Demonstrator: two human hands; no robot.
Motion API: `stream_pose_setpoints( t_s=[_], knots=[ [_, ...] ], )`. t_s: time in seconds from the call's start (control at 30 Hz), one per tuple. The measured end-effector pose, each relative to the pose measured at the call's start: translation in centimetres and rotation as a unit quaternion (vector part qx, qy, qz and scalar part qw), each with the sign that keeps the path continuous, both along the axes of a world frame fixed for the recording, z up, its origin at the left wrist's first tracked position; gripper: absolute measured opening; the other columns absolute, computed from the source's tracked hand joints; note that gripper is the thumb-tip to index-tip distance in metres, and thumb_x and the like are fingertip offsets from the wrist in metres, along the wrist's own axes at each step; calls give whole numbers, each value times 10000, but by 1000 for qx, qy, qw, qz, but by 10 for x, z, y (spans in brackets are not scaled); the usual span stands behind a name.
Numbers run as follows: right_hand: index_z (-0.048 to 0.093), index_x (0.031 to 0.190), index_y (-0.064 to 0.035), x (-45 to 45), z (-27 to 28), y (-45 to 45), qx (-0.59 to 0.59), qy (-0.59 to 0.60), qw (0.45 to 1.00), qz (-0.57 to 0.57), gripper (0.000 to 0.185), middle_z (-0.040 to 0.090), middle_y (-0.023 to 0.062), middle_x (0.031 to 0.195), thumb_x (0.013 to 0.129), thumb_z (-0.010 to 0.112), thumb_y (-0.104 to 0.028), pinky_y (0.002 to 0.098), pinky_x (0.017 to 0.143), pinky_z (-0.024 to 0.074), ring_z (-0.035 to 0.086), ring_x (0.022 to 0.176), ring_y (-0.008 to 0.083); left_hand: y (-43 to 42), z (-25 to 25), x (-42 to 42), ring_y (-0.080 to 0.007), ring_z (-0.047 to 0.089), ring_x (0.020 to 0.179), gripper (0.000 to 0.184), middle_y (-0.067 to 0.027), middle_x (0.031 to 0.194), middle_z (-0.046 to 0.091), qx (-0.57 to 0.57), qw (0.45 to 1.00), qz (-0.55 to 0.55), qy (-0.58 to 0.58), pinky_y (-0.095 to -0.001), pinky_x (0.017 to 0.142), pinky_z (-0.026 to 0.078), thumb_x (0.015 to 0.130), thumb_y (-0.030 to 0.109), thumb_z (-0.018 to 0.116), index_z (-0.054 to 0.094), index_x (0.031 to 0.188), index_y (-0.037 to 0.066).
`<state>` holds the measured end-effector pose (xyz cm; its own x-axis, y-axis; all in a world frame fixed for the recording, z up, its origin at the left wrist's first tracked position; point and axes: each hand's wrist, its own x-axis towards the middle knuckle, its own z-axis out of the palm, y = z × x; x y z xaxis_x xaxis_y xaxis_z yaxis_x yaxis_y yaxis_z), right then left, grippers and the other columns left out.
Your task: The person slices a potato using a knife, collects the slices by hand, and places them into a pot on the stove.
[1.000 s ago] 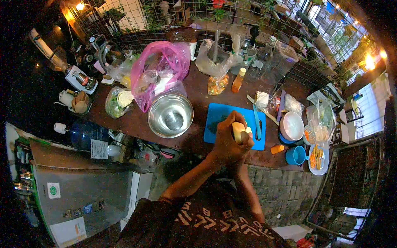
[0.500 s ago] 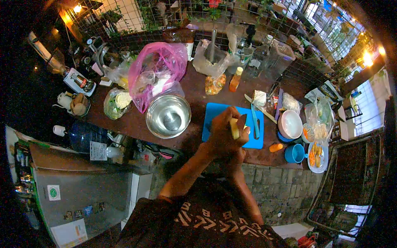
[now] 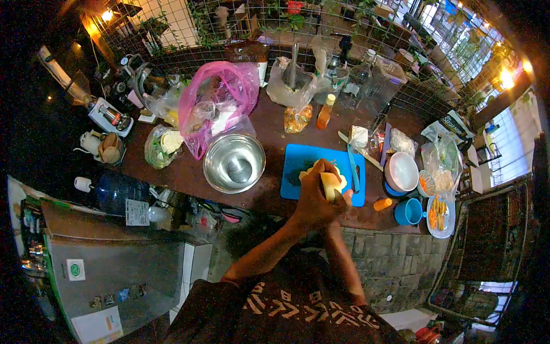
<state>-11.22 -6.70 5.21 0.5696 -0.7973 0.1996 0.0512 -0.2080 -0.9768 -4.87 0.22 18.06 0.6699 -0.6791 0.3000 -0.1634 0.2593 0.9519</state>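
My left hand (image 3: pixel 311 198) is closed around a pale yellow piece of food (image 3: pixel 330 183), whose exact kind I cannot make out. Close against its lower end is my right hand (image 3: pixel 342 204), fingers bent in and largely hidden behind the left. Both hands are over the near part of a blue cutting board (image 3: pixel 292 157). Pale yellow scalloped edges show around the left fingers; whether they are separate slices is unclear. A knife (image 3: pixel 353 166) lies along the board's right side, and a second blade (image 3: pixel 344 137) rests just beyond its far right corner.
Left of the board stands a steel bowl (image 3: pixel 234 163), with a pink plastic bag (image 3: pixel 192 109) behind it. To the right are a carrot piece (image 3: pixel 382 204), a blue cup (image 3: pixel 407 212), a white bowl (image 3: pixel 402 172) and a plate (image 3: pixel 440 232) of cut vegetables. A sauce bottle (image 3: pixel 325 113) stands behind.
Both hands have shifted slightly down toward me, and my left hand has turned, exposing more of the pale yellow piece. Yellow edges now show beyond the fingers. The surrounding items look unchanged.
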Motion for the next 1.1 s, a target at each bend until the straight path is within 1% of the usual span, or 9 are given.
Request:
stream_pose_setpoints(
  t_s=[0.27, 0.33, 0.47, 0.53, 0.87, 0.97, 1.0, 1.07, 1.1],
  knots=[
    [441, 1388, -2, 5, -1, 1, 1, 1, 1000, 7, 458, 557, 119, 1296, 994, 575, -193, 396, 977, 487, 573, 1157, 249, -12, -23, -1, -217, 588, 672, 326, -74, 754, 579, -64, 997, 22, 43, -349, 675, 489, 698, 128, 743, 500, 913, 92],
    [444, 1384, -2, 3, 0, 1, -1, 4, 1000, 12, 455, 560, 118, 1292, 991, 578, -189, 396, 974, 488, 574, 1153, 250, -6, -8, 7, -224, 604, 663, 330, -74, 750, 589, -67, 995, 23, -73, -357, 678, 504, 692, 135, 746, 505, 915, 95],
    [451, 1375, -2, -9, -1, 8, -12, 20, 999, 33, 448, 564, 117, 1282, 986, 584, -181, 397, 969, 490, 577, 1146, 251, -18, -27, 8, -234, 612, 670, 350, -79, 762, 596, -194, 977, 42, -75, -362, 670, 512, 677, 128, 759, 509, 919, 95],
    [454, 1371, -2, -21, -1, 17, -25, 39, 997, 56, 445, 567, 117, 1277, 984, 587, -177, 397, 966, 491, 579, 1142, 251, -11, -23, 15, -253, 610, 665, 364, -87, 759, 591, -113, 987, 1, -117, -365, 692, 513, 671, 145, 770, 513, 924, 96],
    [472, 1350, -3, -45, -5, 32, -45, 72, 991, 99, 429, 578, 115, 1253, 972, 603, -157, 398, 952, 496, 587, 1123, 253, -12, -29, 39, -262, 596, 740, 538, -107, 902, 589, -175, 951, -70, -244, -375, 700, 504, 618, 181, 872, 537, 1028, 86],
    [477, 1344, -4, -38, -5, 22, -38, 52, 996, 64, 424, 582, 114, 1245, 968, 608, -151, 398, 948, 498, 589, 1118, 254, -15, -22, 32, -231, 589, 793, 693, -70, 948, 578, -158, 962, -84, -205, -361, 732, 498, 640, 249, 919, 512, 1173, 74],
    [478, 1342, -4, -36, -4, 16, -37, 46, 997, 49, 423, 583, 114, 1243, 967, 609, -149, 399, 947, 499, 590, 1116, 254, -21, -23, 25, -211, 583, 825, 748, -50, 951, 573, -157, 979, -128, -14, -348, 747, 491, 630, 278, 941, 493, 1191, 67],
    [482, 1338, -4, -31, -5, 3, -33, 30, 999, 19, 420, 585, 114, 1238, 965, 612, -145, 399, 944, 500, 591, 1112, 254, -21, -26, 14, -191, 577, 857, 803, -29, 955, 567, -149, 958, -171, 178, -335, 763, 485, 621, 306, 963, 474, 1209, 60],
    [483, 1336, -4, -28, -3, -2, -33, 25, 999, 8, 418, 586, 113, 1236, 963, 614, -143, 399, 942, 500, 592, 1110, 255, -15, -18, 7, -179, 570, 852, 761, -26, 936, 564, -134, 961, -171, 171, -324, 764, 478, 621, 297, 962, 473, 1156, 66]
  ],
)
